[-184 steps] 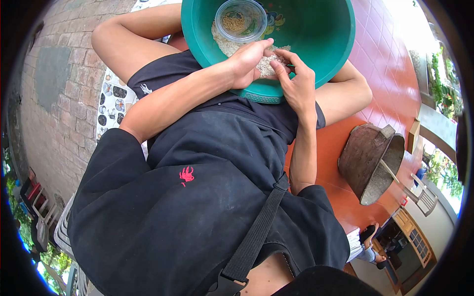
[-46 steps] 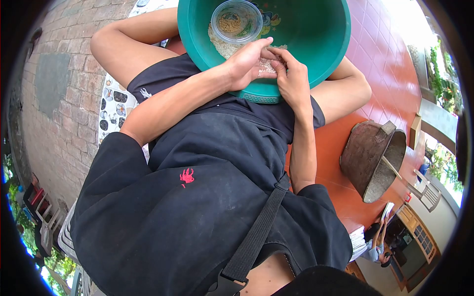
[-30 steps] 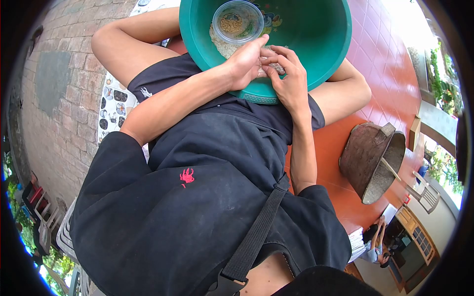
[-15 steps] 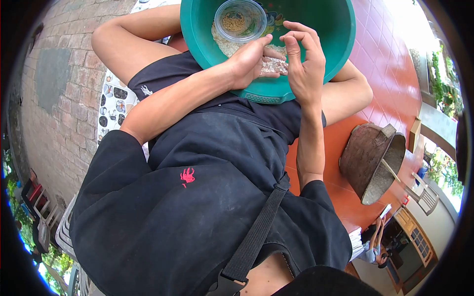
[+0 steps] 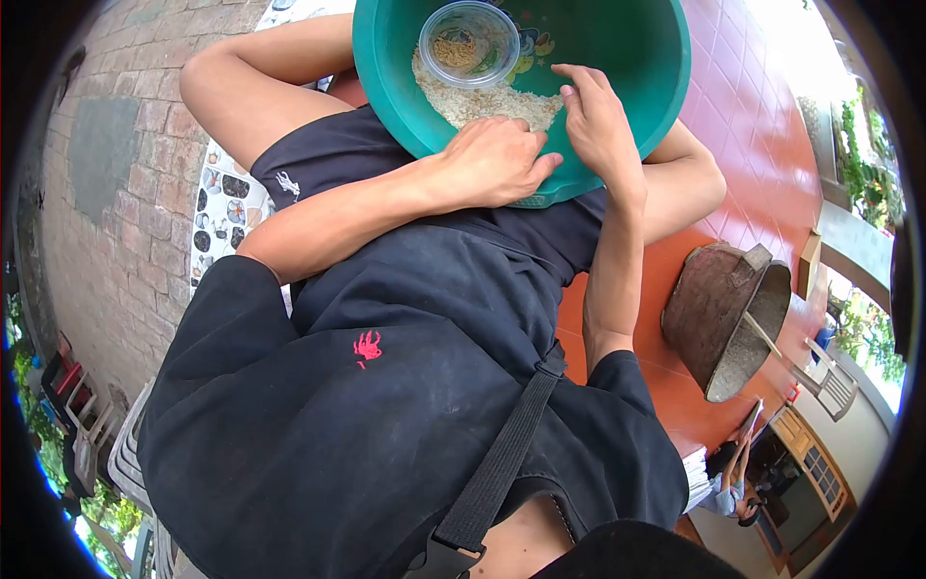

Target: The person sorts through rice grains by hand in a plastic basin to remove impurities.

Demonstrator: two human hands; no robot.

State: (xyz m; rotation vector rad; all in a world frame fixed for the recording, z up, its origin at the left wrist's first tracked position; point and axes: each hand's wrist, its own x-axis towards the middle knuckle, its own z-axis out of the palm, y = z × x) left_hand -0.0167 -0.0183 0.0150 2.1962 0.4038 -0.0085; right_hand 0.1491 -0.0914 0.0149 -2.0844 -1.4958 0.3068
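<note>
A green plastic basin (image 5: 386, 96) rests on my lap, with pale rice grains (image 5: 487, 104) heaped along its near side. On the rice stands a clear round tub (image 5: 507, 60) with tan, husk-like grains (image 5: 455, 51) inside. My left hand (image 5: 497, 162) is turned back-up at the basin's near wall, just by the rice. Its thumb sticks out to the right, while the bent fingers point down and their tips are hidden. To its right, my right hand (image 5: 603, 130) hangs inside the basin with nothing visible in it, fingers stretched out and thumb apart.
A rusty brown bucket with grey residue (image 5: 719, 309) sits on the red tiled floor (image 5: 752, 183) at my right. Brick paving (image 5: 106, 232) lies to the left, with stacked chairs (image 5: 130, 454) behind. A person (image 5: 728, 492) is in the background at lower right.
My left hand has turned from palm-up, with grains on its palm, to back-up; no grains show on it now. My right hand's fingers have lowered and straightened slightly.
</note>
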